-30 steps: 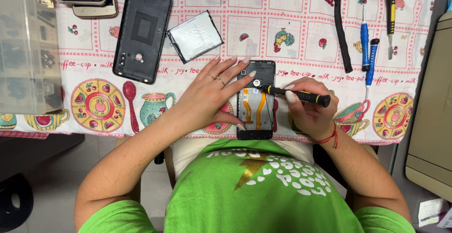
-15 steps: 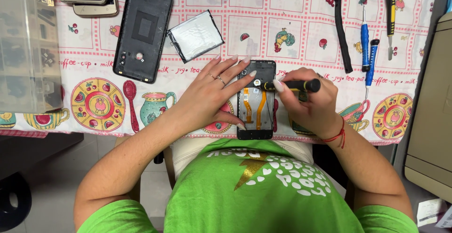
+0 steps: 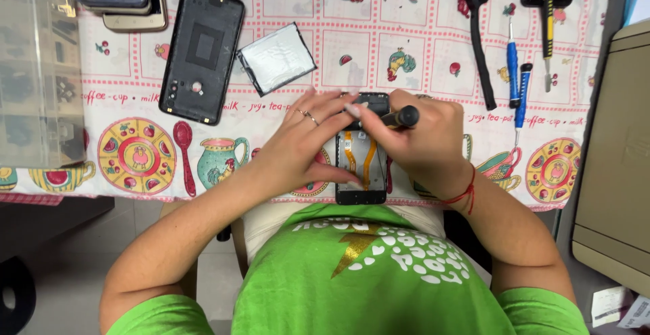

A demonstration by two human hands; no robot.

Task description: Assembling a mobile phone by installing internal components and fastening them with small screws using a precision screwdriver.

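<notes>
The opened phone (image 3: 362, 165) lies at the near edge of the surface (image 3: 420, 44), its orange ribbon cables bared. It looks light, stiff and fragile inside, best held by its side edges. The left hand (image 3: 298, 149) steadies its left edge, fingers spread flat. The right hand (image 3: 423, 138) grips a black screwdriver (image 3: 399, 117) at the phone's far end. A back cover (image 3: 202, 54) and battery (image 3: 276, 58) lie farther left.

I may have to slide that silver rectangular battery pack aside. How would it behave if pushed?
The battery pack lies flat on the patterned tablecloth, so it would probably slide, not roll or tip. It looks thin and foil-skinned, likely light and easily dented.
</notes>
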